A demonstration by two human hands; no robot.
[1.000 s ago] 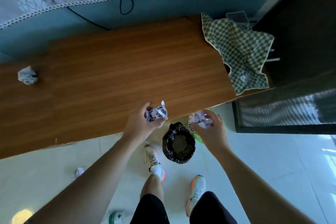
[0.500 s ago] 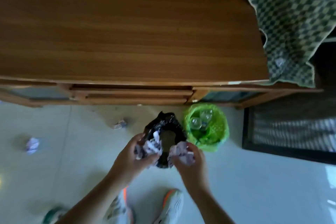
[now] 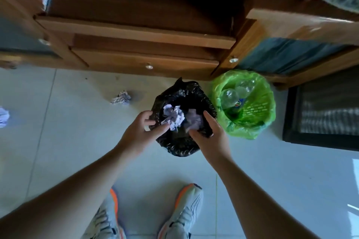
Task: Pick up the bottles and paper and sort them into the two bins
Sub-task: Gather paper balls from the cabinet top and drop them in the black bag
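My left hand (image 3: 139, 130) and my right hand (image 3: 210, 136) hover over the black-bagged bin (image 3: 180, 147) on the floor, fingers spread. Two crumpled paper balls sit in the bin's mouth between the hands: one (image 3: 173, 116) just off my left fingertips, the other (image 3: 192, 120), blurred, between my right thumb and fingers without a clear grip. To the right stands the green-bagged bin (image 3: 252, 132) with clear plastic bottles (image 3: 235, 95) inside. Another paper ball (image 3: 120, 98) lies on the floor left of the black bin, and one more (image 3: 3, 116) at the left edge.
A wooden cabinet with drawers (image 3: 147, 58) runs across the top, close behind both bins. A dark framed panel (image 3: 320, 114) stands at the right. My two shoes (image 3: 186, 213) are on the pale tiled floor (image 3: 77, 141) below the hands.
The camera tilted down from the cabinet top to the floor. Both hands came down over the black bin with the paper balls and opened; the balls now lie in the bin's mouth.
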